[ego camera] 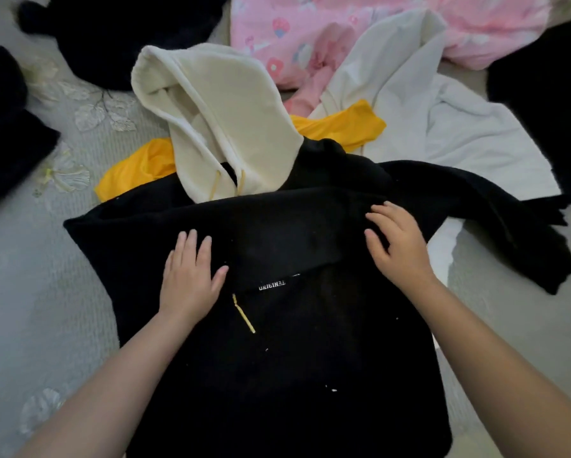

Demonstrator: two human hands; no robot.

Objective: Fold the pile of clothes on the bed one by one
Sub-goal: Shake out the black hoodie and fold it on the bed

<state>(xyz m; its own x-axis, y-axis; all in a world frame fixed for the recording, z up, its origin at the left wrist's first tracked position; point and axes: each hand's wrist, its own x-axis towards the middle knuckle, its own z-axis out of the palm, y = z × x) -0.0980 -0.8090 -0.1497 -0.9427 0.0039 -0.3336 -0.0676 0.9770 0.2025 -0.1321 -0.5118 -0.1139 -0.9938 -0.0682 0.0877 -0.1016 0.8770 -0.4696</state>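
A fuzzy black hoodie (277,325) with a cream hood (218,127) lies at frame centre on the quilted bed (39,276). Both the left hand (188,279) and right hand (396,246) press flat on it, fingers straight and slightly spread. A yellow garment (340,125) lies crumpled beneath.

Black hoodie (277,325) with cream hood (224,117) and yellow drawstring (243,314); yellow garment (343,125); white garment (442,127); pink printed fabric (343,24); bed (29,276) was grey with a pale leaf pattern.

Two bare forearms, left hand (189,276) and right hand (397,243) ungloved, sleeveless, no rings.
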